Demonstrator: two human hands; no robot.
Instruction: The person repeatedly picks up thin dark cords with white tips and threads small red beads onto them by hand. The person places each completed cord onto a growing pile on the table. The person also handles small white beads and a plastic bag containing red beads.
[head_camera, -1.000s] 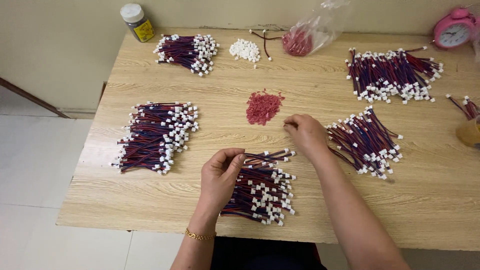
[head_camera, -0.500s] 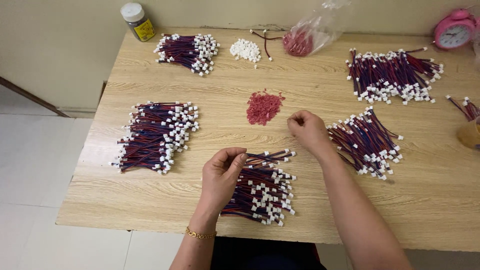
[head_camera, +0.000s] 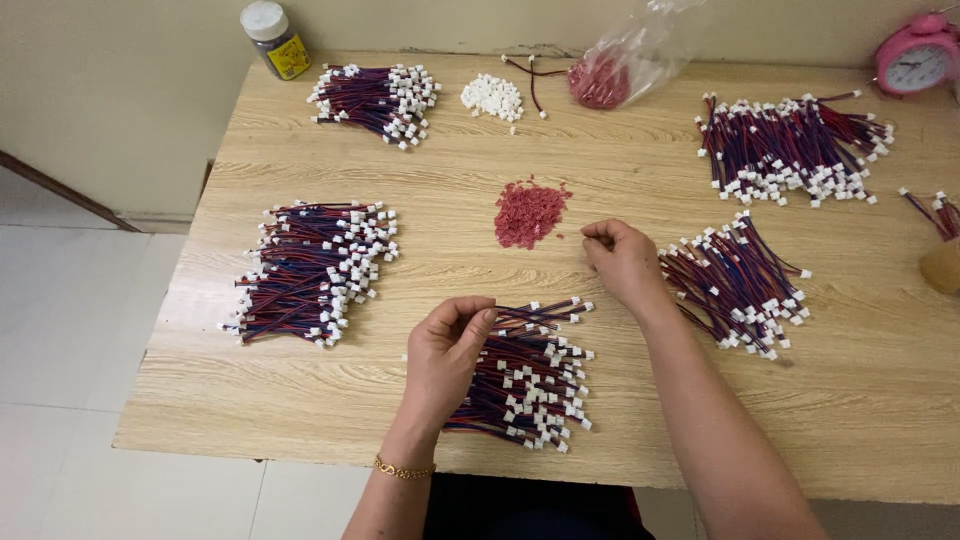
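My left hand (head_camera: 445, 355) pinches a thin red-and-blue wire with white plugs above a heap of the same wires (head_camera: 525, 385) at the table's front. My right hand (head_camera: 622, 260) rests on the wooden table (head_camera: 300, 400) with fingertips pinched together, just right of a small pile of tiny red pieces (head_camera: 528, 212); whether it holds a piece I cannot tell. A bundle of wires (head_camera: 740, 285) lies right beside that hand.
More wire bundles lie at left (head_camera: 310, 270), back left (head_camera: 375, 100) and back right (head_camera: 790, 150). A heap of white plugs (head_camera: 492, 97), a plastic bag of red pieces (head_camera: 620, 70), a jar (head_camera: 272, 38) and a pink alarm clock (head_camera: 915, 62) line the back edge.
My right hand has shifted slightly left and toward the red pile, fingertips pinched. My left hand stays in place with the wire.
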